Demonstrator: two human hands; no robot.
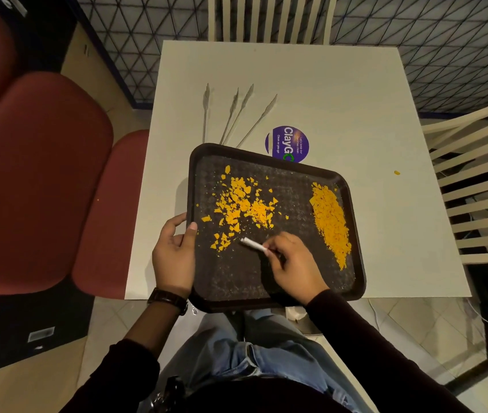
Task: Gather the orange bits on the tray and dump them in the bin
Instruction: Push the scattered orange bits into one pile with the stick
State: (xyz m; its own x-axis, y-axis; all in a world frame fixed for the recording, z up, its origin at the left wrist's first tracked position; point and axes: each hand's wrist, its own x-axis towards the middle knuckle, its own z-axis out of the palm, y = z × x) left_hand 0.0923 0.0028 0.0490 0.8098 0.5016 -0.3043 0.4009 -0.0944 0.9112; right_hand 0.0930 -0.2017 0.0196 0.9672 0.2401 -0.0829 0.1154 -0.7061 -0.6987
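Note:
A dark tray (269, 281) lies on a white table, its near edge overhanging toward my lap. Loose orange bits (241, 204) are scattered over the tray's left half. A long heap of orange bits (330, 222) runs along its right side. My left hand (174, 251) grips the tray's left rim, thumb on the inside. My right hand (293, 263) rests on the tray's middle and holds a small white stick (253, 244), whose tip points left toward the scattered bits. No bin is in view.
The white table (341, 99) carries two clear plastic tongs (236, 114) behind the tray, a round purple sticker (287, 143) and one stray orange bit (396, 172) at the right. Red padded seats (43, 174) stand at the left, white slatted chairs (475, 189) at the right and far side.

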